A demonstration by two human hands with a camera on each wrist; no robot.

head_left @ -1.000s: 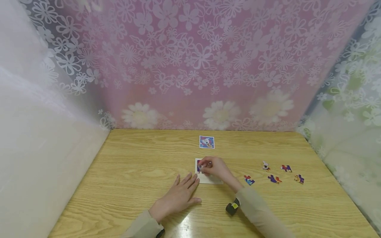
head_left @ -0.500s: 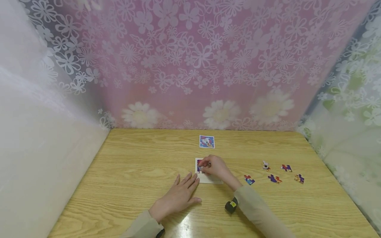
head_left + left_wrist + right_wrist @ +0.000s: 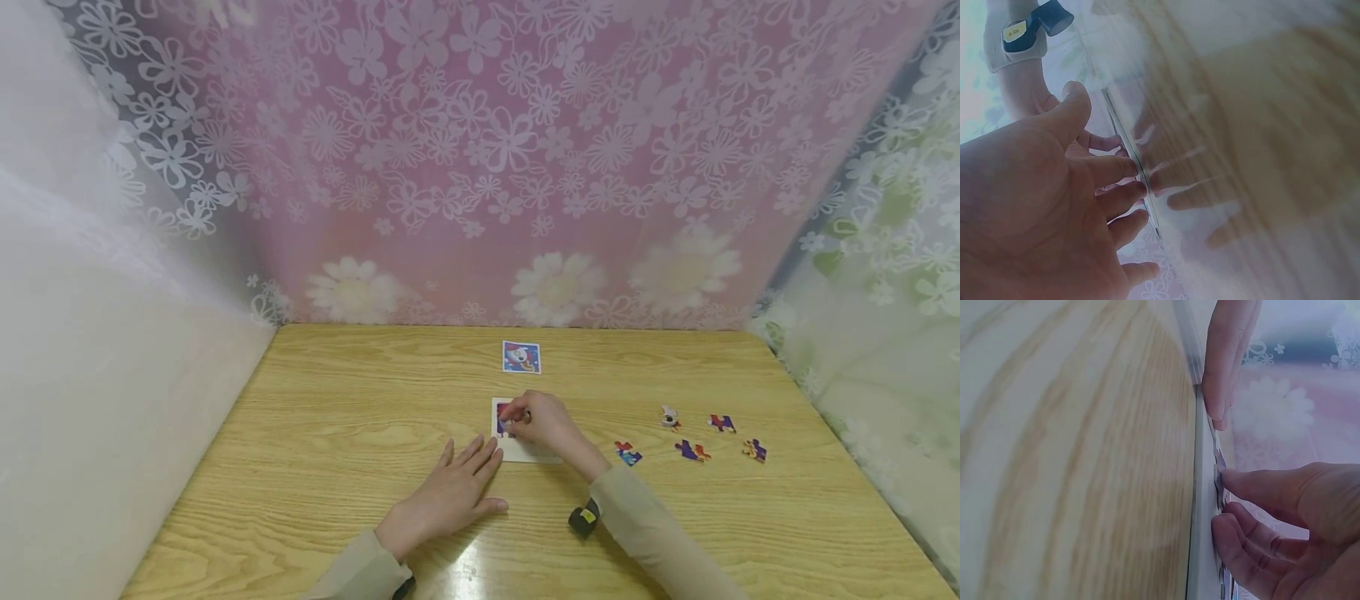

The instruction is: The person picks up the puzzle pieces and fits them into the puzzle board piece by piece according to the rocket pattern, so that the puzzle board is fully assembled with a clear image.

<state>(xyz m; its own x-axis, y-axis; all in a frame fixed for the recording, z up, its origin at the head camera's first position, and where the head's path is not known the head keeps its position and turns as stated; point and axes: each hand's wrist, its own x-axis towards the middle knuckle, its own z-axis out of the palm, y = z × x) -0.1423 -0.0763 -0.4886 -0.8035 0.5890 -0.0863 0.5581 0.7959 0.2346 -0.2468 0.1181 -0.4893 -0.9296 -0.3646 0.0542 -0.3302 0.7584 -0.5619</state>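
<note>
A white puzzle board lies on the table, its upper left part covered with dark, colourful picture pieces. Over it my right hand bends down and pinches a small puzzle piece between thumb and fingers, low against the board's surface. How well that piece sits among its neighbours is hidden by the fingers. My left hand rests palm down, fingers straight and spread, its fingertips touching the board's lower left edge. In the left wrist view the fingers of the left hand reach the thin board edge.
Several loose puzzle pieces are scattered on the wooden table to the right of the board. Behind the board lies a square picture card. Flowered curtains close in the back and sides.
My right hand has shifted very slightly away from me over the board, still pinching at the same spot. The left hand and the loose pieces have stayed put.
</note>
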